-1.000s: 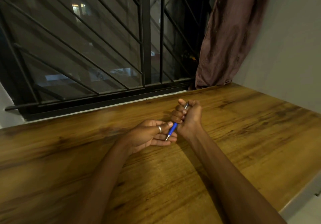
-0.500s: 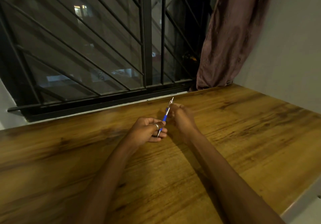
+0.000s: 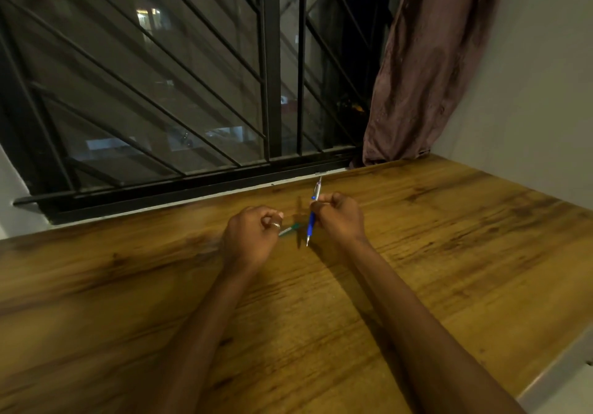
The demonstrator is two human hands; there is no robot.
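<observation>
The right hand (image 3: 340, 221) is curled round a blue pen (image 3: 311, 221), held nearly upright with its tip just above the wooden table (image 3: 449, 253), while the left hand (image 3: 250, 237), just beside it and apart, has its fingers curled on a thin green-and-white piece (image 3: 290, 229), too blurred to name. Both sit near the table's far edge under the barred window (image 3: 192, 92), with bare wood open on every side; a curtain (image 3: 423, 76) hangs in the far right corner against the wall (image 3: 529, 92)
</observation>
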